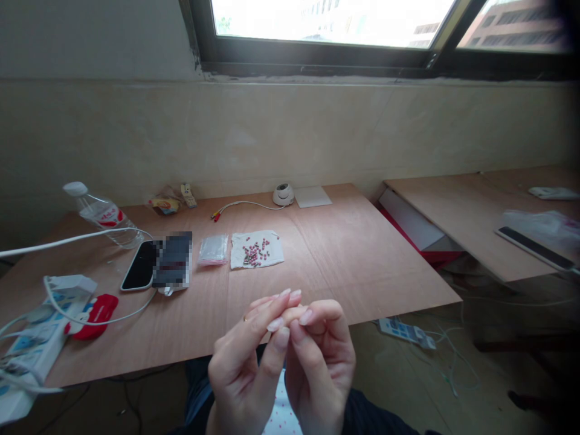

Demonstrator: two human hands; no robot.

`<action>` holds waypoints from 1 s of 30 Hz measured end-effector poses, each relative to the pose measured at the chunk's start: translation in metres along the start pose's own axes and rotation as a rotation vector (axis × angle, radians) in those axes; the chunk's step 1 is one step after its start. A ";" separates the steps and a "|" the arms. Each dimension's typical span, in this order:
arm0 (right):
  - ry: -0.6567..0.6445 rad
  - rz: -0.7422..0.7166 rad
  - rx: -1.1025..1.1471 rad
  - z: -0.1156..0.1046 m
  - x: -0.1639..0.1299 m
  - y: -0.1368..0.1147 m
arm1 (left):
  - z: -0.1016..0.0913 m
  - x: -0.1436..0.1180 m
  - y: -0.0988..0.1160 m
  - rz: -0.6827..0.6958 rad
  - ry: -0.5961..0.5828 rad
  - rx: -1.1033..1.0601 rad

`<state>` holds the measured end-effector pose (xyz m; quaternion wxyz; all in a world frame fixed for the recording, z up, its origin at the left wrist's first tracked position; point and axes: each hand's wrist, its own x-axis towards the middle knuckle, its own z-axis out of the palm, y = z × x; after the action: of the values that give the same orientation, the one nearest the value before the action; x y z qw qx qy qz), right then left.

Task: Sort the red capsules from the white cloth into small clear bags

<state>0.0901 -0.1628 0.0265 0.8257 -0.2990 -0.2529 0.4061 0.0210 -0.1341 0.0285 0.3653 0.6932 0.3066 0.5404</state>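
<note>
While our left hand and right hand pinched fingertips together over our lap, whatever they held too small to tell, the small red-and-dark pieces lay unsorted on the white cloth beside the empty clear zip bags.

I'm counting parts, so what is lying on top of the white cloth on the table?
The white cloth carries a loose scatter of small red and dark pieces, too small to identify. Whatever lies beneath the cloth is covered. Both hands are held together nearer the camera, away from it.
</note>
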 end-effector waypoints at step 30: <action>-0.036 -0.064 -0.079 -0.006 0.000 0.004 | 0.002 -0.004 0.003 -0.218 0.007 -0.241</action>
<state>0.0920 -0.1619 0.0196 0.8211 -0.3158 -0.2927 0.3745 0.0219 -0.1392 0.0290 0.5011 0.6050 0.3143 0.5329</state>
